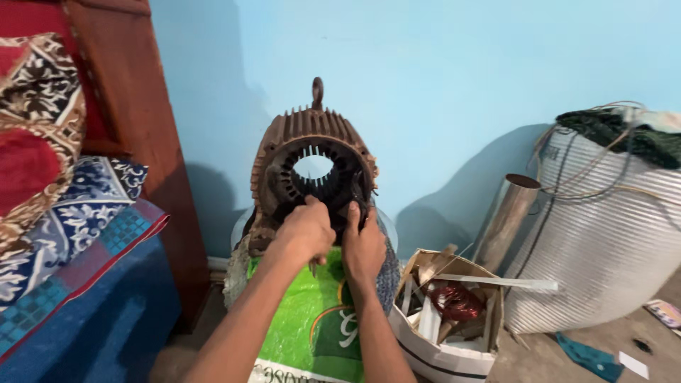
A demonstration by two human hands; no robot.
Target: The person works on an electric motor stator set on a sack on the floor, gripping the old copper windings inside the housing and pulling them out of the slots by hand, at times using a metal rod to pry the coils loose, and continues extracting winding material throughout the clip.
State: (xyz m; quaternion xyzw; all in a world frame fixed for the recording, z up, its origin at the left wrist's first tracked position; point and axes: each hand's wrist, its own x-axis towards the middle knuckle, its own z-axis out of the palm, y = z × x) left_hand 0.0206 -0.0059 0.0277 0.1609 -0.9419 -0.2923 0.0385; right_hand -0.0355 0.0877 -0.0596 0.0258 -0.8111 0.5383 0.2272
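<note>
Wall of pale blue (454, 78) fills the background, with a ribbed metal drum (603, 234) at the right draped in dark cloth and loose wires. Stacked patterned quilts (50, 177) sit at the left against a brown wooden frame (135, 106). In the middle, a rusty finned motor housing (312, 167) stands on its edge on a green sack (305, 312), bore facing the camera, slots showing round the inside, a lifting eye on top. Beside it, a cardboard box (447, 319) holds scraps and a reddish copper coil (455, 301).

Both hands meet at the lower rim of the bore. The left hand (306, 230) curls its fingers into the opening; the right hand (363, 245) pinches something dark at the slot edge, too small to identify.

The housing looks heavy and balanced on soft sacking; a hard pull could tip it forward, and sharp slot edges could cut fingertips.
</note>
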